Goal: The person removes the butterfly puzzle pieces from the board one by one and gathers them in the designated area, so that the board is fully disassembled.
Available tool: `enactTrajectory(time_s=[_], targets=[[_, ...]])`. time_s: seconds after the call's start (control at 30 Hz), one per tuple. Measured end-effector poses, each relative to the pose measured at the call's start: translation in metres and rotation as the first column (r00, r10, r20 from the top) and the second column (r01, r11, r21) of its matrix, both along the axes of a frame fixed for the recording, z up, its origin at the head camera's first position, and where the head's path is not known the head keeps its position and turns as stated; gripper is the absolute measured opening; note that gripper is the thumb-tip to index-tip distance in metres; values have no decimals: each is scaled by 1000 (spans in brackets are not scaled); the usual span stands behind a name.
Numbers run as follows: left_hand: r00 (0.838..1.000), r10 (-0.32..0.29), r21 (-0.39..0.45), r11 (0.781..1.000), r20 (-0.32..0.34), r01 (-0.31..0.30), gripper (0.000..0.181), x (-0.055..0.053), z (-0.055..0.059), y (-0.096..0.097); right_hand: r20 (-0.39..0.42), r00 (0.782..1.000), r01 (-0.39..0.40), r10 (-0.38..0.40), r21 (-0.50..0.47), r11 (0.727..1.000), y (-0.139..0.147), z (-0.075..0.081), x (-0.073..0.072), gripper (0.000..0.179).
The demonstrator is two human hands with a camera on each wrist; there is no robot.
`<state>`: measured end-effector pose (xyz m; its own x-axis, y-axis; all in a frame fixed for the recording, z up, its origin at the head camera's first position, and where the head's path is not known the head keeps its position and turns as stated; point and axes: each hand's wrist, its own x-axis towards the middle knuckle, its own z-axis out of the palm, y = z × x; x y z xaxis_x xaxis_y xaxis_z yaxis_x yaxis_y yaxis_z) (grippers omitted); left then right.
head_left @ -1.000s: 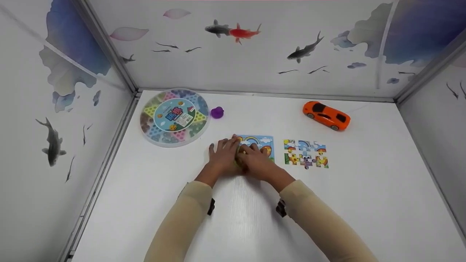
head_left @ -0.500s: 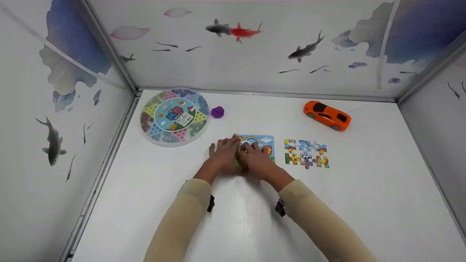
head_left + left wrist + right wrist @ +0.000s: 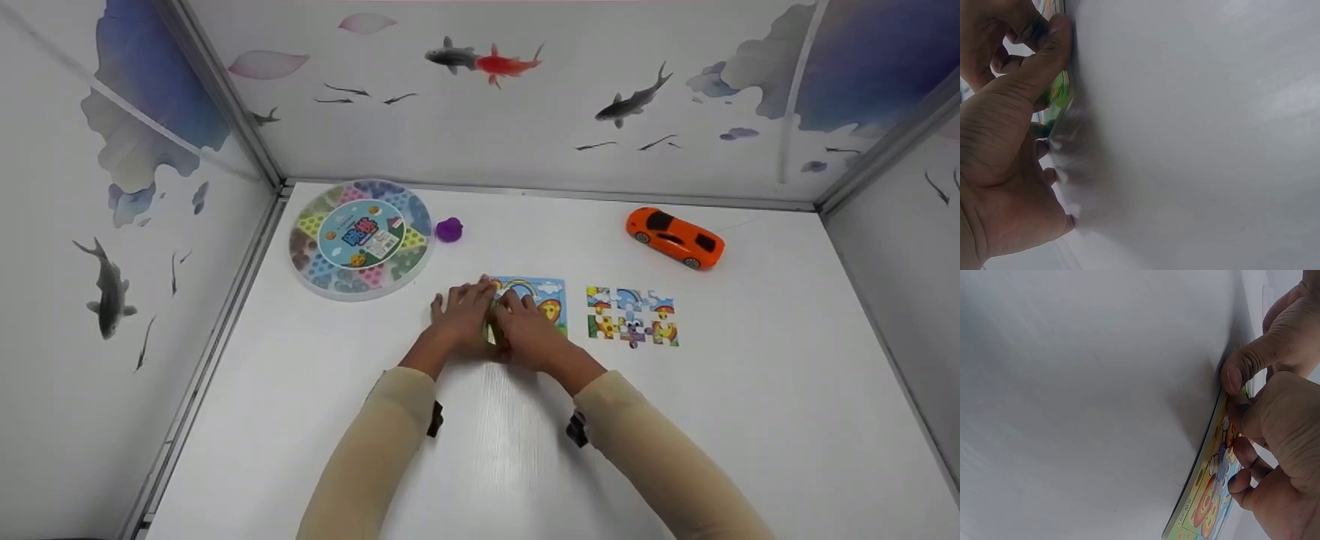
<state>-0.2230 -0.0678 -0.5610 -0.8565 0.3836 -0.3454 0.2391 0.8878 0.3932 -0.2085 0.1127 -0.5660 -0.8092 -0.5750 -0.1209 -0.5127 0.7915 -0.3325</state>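
A colourful jigsaw puzzle board [image 3: 551, 289] with a rainbow picture lies on the table under both hands. My left hand [image 3: 463, 319] holds its left side, the thumb [image 3: 1044, 62] at the near edge and other fingers spread along the side. Close against it, my right hand [image 3: 529, 330] bends its fingers [image 3: 1238, 484] down onto the board's printed face. The right fingertips are partly hidden, so whether they pinch a piece cannot be told. A pale strip shows between the hands. To the right lie several loose jigsaw pieces [image 3: 630, 300] in two rows.
At the back left stands a round Chinese checkers box [image 3: 307, 274], beside a small purple toy [image 3: 449, 230]. An orange toy car [image 3: 675, 238] sits at the back right. Walls with fish pictures enclose the white table [image 3: 495, 465] at the back and sides.
The right fingers shift slightly on the board, and a little more of the pale strip shows between the hands. The left hand stays in place on the board; the loose pieces stay put.
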Motion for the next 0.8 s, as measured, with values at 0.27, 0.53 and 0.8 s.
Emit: enactTrajectory(time_s=[0.27,0.53,0.8], targets=[[1000,-1,-8,1000,-4,1,120,-1,-3,0,-75,996,-39,41,18,999,2,-1,2,73],[1000,5,-6,1000,0,-5,119,-3,-3,1,-34,999,-33,33,-1,999,3,2,2,76],[1000,15,-4,1000,14,-15,121,-3,-2,2,24,998,-59,60,-73,996,10,3,1,59]])
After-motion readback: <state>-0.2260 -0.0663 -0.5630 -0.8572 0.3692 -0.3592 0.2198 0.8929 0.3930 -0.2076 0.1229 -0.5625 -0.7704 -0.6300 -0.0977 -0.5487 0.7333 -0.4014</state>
